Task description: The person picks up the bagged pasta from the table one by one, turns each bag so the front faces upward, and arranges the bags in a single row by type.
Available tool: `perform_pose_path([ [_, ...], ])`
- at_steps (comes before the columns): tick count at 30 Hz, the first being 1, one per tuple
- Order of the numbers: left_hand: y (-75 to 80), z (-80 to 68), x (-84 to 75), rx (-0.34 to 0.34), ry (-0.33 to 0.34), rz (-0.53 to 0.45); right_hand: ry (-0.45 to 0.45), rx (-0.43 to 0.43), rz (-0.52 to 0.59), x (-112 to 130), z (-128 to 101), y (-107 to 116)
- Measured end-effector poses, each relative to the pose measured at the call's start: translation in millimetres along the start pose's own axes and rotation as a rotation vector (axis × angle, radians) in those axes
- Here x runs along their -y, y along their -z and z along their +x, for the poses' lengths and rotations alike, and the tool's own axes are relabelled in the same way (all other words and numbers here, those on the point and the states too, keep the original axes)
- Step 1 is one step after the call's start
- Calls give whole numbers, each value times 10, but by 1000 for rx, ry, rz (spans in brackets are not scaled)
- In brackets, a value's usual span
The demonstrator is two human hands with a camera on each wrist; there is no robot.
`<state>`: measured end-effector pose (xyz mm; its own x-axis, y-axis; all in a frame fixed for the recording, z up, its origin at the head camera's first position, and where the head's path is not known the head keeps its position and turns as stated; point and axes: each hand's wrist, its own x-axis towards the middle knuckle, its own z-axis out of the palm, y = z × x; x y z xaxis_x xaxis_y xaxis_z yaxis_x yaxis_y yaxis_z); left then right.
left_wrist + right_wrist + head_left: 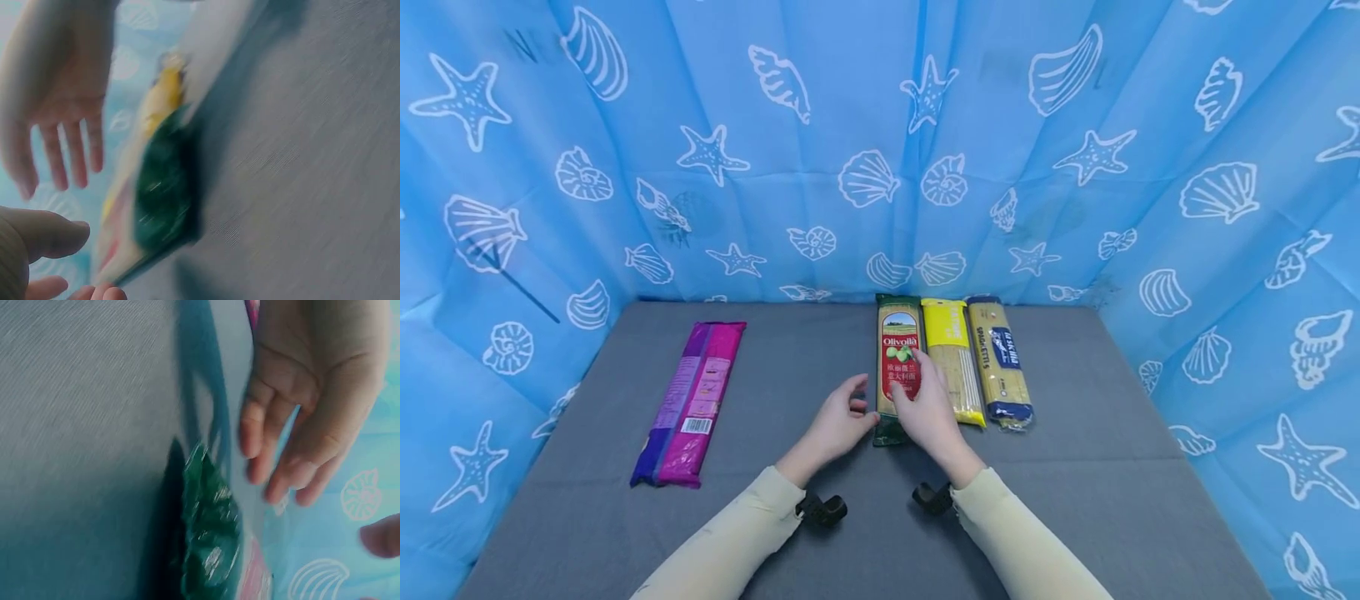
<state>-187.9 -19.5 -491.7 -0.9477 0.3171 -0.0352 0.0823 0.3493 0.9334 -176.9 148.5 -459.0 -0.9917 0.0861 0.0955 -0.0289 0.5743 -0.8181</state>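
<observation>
Desk (865, 533) is viewed from above by head camera; green pasta pack (164, 194) is shared close-up by both wrist views.

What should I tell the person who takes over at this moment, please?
Left hand: open, beside the near end of the green pasta packet; contact unclear.
Right hand: open, over the packet's near half, fingers not curled round it.
Three packets lie side by side on the grey table: green, yellow packet, blue-label packet. A purple packet lies apart on the left.
Done: nothing lifted. Left: grip the green packet.
</observation>
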Motion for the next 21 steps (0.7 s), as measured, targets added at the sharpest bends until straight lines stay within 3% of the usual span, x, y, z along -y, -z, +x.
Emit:
perform_pose_path([
  [6,421,-58,-38,-114,-35,0,68,-2,164,123,-31,-130],
  [12,886,-147,45,-182,-77,89,58,85,347,233,-52,-334],
  [17,1323,-219,163,-249,-32,164,10,184,430,364,-90,-547],
  [21,1636,-256,282,-313,44,228,-23,230,467,484,-116,-741],
])
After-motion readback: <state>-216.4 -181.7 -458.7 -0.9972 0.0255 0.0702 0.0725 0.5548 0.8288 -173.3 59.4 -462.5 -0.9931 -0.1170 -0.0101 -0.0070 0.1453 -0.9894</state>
